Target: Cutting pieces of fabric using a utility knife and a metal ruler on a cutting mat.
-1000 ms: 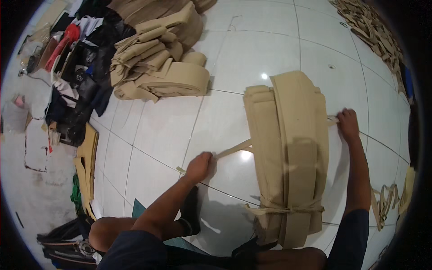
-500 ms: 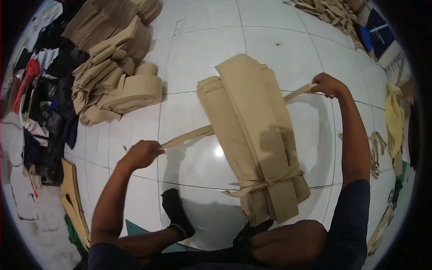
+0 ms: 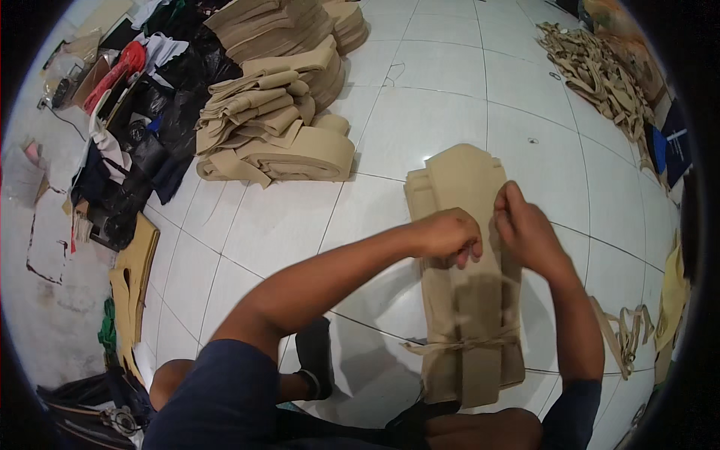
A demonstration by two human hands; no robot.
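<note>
A bundle of folded tan fabric pieces (image 3: 463,166) lies lengthwise on the floor in front of me. Around its near end runs a knotted fabric tie (image 3: 480,343), with one loose tail sticking out to the left. My left hand (image 3: 450,236) is closed above the middle of the bundle, its forearm reaching across from the left. Close beside it, at the bundle's right edge, my right hand (image 3: 525,232) is closed too, fingers pinched. The second fabric strip they were holding is mostly hidden by the hands and blurred.
Stacks of tan fabric (image 3: 300,154) stand at the far left, beside black plastic bags (image 3: 180,97) and mixed cloth. A heap of tan straps (image 3: 600,79) lies at the far right. Nearer on the right are loose straps (image 3: 626,334) and yellow cloth (image 3: 673,292).
My hands, spread wide with one strip end each, have come together over the bundle. The left swung right and the right moved inward and down. The view has shifted left.
</note>
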